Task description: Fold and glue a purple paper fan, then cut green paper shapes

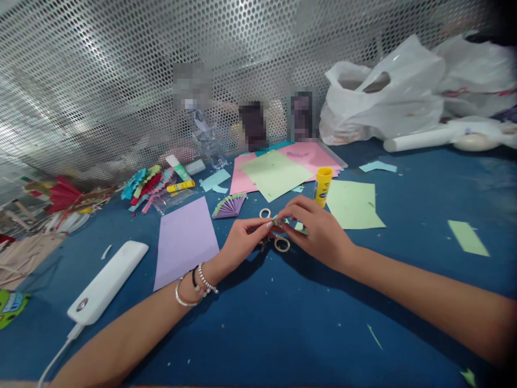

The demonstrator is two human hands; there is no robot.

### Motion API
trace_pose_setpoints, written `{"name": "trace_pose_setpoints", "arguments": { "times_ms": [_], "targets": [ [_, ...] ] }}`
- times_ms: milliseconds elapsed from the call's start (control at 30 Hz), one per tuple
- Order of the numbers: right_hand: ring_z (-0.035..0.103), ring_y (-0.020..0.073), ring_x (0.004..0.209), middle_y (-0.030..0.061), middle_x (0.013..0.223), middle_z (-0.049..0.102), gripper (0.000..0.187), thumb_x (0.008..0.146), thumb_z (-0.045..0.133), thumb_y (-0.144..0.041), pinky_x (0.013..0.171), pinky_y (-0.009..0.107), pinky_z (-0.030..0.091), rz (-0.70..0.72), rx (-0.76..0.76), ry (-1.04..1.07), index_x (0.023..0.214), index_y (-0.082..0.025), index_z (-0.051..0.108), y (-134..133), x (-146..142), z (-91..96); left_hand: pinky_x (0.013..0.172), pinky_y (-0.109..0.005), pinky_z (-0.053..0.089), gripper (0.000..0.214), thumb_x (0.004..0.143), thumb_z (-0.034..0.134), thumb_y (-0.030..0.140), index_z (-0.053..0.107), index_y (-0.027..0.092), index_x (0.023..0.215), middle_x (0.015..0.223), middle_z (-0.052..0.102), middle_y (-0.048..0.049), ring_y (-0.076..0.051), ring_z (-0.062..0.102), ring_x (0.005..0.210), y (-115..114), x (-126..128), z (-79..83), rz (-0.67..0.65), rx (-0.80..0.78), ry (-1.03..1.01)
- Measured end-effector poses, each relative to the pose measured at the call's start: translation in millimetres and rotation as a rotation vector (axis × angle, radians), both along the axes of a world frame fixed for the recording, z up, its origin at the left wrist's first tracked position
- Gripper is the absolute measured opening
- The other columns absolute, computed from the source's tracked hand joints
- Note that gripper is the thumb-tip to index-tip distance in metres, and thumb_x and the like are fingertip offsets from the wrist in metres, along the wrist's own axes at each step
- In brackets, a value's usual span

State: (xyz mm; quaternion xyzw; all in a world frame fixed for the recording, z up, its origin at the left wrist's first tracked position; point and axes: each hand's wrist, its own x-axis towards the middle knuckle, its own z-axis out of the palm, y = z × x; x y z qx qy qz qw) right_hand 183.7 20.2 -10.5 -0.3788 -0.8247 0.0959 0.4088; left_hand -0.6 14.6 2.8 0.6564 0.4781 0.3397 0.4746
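My left hand and my right hand meet over the blue table, fingers pinched together on a small folded green paper piece. Small scissors with cream ring handles lie just under the hands; one ring shows behind them. A yellow glue stick stands just beyond my right hand. A folded purple paper fan lies beyond my left hand. Bracelets circle my left wrist.
A lilac sheet lies left of my hands, pink and green sheets behind. A white power bank with cable sits at left. Colourful paper fans and white plastic bags sit against the perforated metal wall.
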Motion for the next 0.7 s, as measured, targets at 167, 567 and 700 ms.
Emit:
{"name": "trace_pose_setpoints", "arguments": {
  "times_ms": [167, 567, 700],
  "targets": [
    [0.053, 0.0152, 0.083, 0.0057, 0.089, 0.055, 0.014, 0.085, 0.048, -0.023, 0.069, 0.027, 0.046, 0.0, 0.022, 0.008, 0.09, -0.019, 0.06, 1.6, 0.1, -0.8, 0.056, -0.019, 0.041, 0.029, 0.081, 0.055, 0.035, 0.067, 0.022, 0.104, 0.075, 0.069, -0.0034, -0.007, 0.052, 0.058, 0.9, -0.2, -0.3, -0.01, 0.012, 0.006],
    [0.053, 0.0151, 0.082, 0.006, 0.087, 0.055, 0.017, 0.086, 0.047, -0.024, 0.069, 0.028, 0.047, 0.003, 0.069, 0.008, 0.089, -0.019, 0.063, 1.1, 0.6, -1.9, 0.055, -0.02, 0.041, 0.03, 0.082, 0.053, 0.037, 0.068, 0.022, 0.103, 0.076, 0.068, -0.0044, -0.009, 0.053, 0.06, 1.7, -0.7, 1.1, -0.032, 0.006, 0.036],
    [0.054, 0.0161, 0.086, 0.0069, 0.091, 0.055, 0.02, 0.086, 0.047, -0.024, 0.071, 0.029, 0.048, -0.021, 0.038, 0.015, 0.098, -0.018, 0.062, -0.1, 0.1, -0.2, 0.054, -0.019, 0.041, 0.03, 0.083, 0.053, 0.037, 0.067, 0.021, 0.104, 0.077, 0.069, -0.0051, -0.009, 0.055, 0.062, 3.0, -1.0, -0.7, 0.01, 0.01, -0.012]
  ]
}}
